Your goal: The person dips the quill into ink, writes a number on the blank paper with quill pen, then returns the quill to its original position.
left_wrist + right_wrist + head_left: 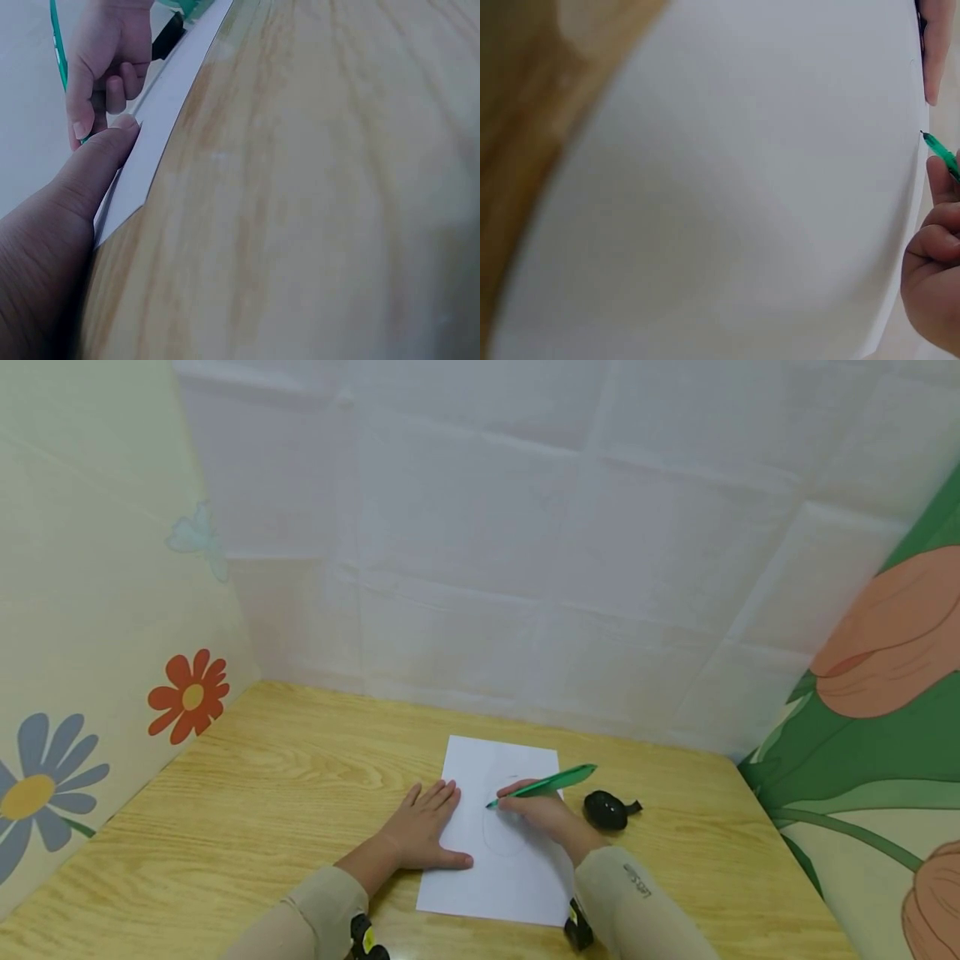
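A white sheet of paper lies on the wooden table, bearing a faint curved pencil-thin outline and a short dark stroke above it. My left hand rests with fingers spread over the sheet's left edge, its thumb on the paper. In my right hand a green pen with a leaf-shaped upper end is pinched, slanting up to the right. Its dark tip meets the paper at the outline's upper left. The right wrist view shows the pen beside the curled fingers.
A glossy black rounded object with a short strap-like tail sits on the table right of the paper. White cloth hangs behind the table, and flower-printed cloths flank it.
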The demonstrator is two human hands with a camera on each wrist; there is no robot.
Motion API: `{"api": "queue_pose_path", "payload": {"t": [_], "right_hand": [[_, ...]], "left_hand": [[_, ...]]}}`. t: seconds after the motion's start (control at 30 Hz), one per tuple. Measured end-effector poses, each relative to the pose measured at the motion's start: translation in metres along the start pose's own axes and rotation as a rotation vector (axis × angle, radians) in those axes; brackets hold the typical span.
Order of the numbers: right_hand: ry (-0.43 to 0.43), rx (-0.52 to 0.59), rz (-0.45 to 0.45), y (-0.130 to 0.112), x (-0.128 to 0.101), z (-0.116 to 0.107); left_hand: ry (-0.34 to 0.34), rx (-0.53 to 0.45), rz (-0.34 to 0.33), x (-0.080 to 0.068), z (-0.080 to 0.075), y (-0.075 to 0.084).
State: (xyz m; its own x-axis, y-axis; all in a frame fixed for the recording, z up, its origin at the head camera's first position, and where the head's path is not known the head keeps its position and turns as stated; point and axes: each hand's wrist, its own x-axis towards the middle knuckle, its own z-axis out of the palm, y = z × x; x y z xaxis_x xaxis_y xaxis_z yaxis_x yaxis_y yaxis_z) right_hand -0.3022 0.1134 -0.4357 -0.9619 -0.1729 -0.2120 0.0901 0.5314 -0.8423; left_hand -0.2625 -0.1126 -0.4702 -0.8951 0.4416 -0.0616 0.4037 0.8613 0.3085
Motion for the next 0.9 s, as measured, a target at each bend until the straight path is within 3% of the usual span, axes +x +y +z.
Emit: {"api": "queue_pose_path", "payload": {"t": [0.9], "right_hand": [[-0.003,-0.013,0.017,-0.0031,-0.0037,0.0]], "left_hand": [[0.0,-0.001,0.006,-0.0018,-0.0022,0.0015]]}}
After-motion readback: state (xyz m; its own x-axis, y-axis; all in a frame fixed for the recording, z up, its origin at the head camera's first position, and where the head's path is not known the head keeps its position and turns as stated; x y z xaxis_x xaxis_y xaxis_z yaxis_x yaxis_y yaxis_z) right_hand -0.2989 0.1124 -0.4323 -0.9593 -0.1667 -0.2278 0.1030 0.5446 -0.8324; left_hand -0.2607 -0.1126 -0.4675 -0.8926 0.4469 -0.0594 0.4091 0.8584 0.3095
